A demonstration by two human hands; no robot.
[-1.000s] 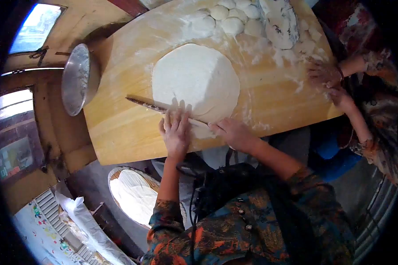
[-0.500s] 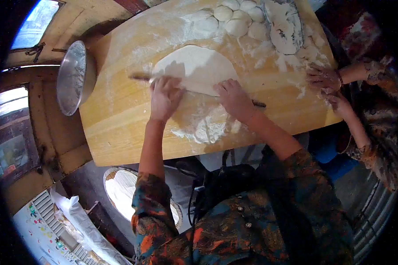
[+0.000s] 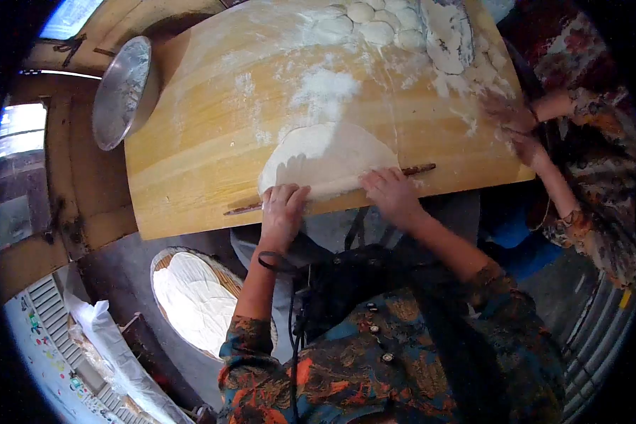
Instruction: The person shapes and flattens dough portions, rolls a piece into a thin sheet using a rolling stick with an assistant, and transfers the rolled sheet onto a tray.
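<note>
A flat round of dough (image 3: 325, 152) lies on the floured wooden board (image 3: 198, 162), its near edge wrapped about a thin rolling pin (image 3: 418, 169). The pin's dark tapered ends stick out on both sides. My left hand (image 3: 284, 212) is closed over the dough and pin left of the middle. My right hand (image 3: 394, 198) is closed over them on the right. Both hands are close to the board's near edge. Beyond the dough, a patch of loose flour (image 3: 325, 92) is spread on the wood.
Several dough balls (image 3: 376, 32) sit at the far side beside a flour-filled trough (image 3: 449, 35). A metal bowl (image 3: 124, 92) leans at the left. Another person's floury hands (image 3: 512, 127) are at the board's right edge. Below, an oval tray (image 3: 161, 265) holds white sheets.
Both my hands have drawn the pin and dough toward me, to the board's near edge. Flour formerly under the dough now shows beyond it. The other person's hands stay at the right.
</note>
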